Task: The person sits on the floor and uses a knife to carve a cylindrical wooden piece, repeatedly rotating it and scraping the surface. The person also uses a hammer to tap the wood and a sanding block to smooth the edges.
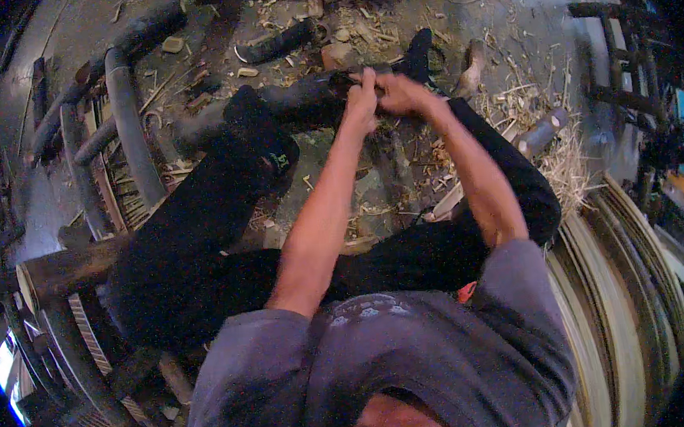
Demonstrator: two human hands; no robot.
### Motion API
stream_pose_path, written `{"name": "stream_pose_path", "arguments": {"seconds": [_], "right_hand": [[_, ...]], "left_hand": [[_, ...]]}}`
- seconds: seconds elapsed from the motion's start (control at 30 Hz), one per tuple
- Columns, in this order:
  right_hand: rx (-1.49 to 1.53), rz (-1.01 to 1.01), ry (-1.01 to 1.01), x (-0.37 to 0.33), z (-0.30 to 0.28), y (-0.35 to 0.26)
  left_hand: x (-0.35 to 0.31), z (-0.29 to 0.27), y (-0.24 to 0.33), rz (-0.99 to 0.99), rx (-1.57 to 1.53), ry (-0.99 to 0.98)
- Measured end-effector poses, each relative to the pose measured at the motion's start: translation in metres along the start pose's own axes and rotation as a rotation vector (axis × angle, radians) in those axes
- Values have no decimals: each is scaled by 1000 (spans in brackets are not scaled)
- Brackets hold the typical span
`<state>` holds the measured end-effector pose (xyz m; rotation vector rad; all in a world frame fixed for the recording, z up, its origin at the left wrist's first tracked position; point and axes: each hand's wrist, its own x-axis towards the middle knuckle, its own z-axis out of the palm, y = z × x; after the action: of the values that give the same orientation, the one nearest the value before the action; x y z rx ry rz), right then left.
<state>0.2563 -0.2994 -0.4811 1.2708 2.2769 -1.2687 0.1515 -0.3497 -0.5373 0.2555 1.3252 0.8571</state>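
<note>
Both my arms reach forward, and the hands meet at the right end of a thick dark log (pixel 294 102) lying on the ground. My left hand (pixel 362 105) is closed, its fingers bent in beside a small dark thing at the log's end. My right hand (pixel 403 96) lies against it from the right, fingers curled and somewhat blurred. What they grip is too dark and covered to name. My left foot (pixel 246 105) rests against the log; the right foot (pixel 420 53) is just beyond my right hand.
Wood shavings (pixel 361 30) litter the floor, with a curved dark piece (pixel 278 43) beyond the log. Wooden frames of round poles (pixel 129 117) stand at left. At right lie a short round piece (pixel 542 132), straw-like strips (pixel 573 165) and a bundle of long pale strips (pixel 601 290).
</note>
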Motion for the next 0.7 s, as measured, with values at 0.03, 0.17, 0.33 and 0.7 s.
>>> {"name": "stream_pose_path", "arguments": {"seconds": [0.03,0.17,0.33,0.7], "right_hand": [[327,-138,260,-2,49,25],[1014,261,446,-6,126,-39],[2121,97,390,47,122,-73],[293,83,315,-119,64,-119]], "left_hand": [[-5,-11,-8,29,208,-36],[-35,-85,30,52,851,-225],[-50,-93,124,465,654,14],[-26,-105,99,615,229,81]]}}
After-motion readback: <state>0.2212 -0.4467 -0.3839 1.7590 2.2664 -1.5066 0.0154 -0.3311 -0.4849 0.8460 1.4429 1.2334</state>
